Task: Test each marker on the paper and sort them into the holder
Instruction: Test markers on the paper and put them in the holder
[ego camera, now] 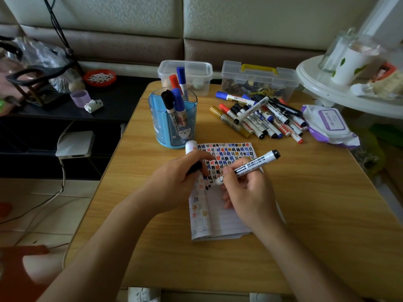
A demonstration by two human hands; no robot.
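Right hand (pixel 246 192) pinched the black marker (pixel 255 163) low on its barrel, tip down on the sheet, which I took for a test stroke. Left hand (pixel 176 182) curled round a white-ended barrel (pixel 192 147), its fingers on the sheet, probably steadying it. On the table (pixel 305 214) lay the paper (pixel 222 214), its top crowded with coloured marks. The blue holder (pixel 172 120), with several markers inside, stood just beyond it; my left hand lay between it and the marker. The marker pile (pixel 261 118) lay to the right, beside a wipes pack (pixel 327 123).

paper (pixel 220 221) partly covered, glass jar (pixel 333 51) blurred
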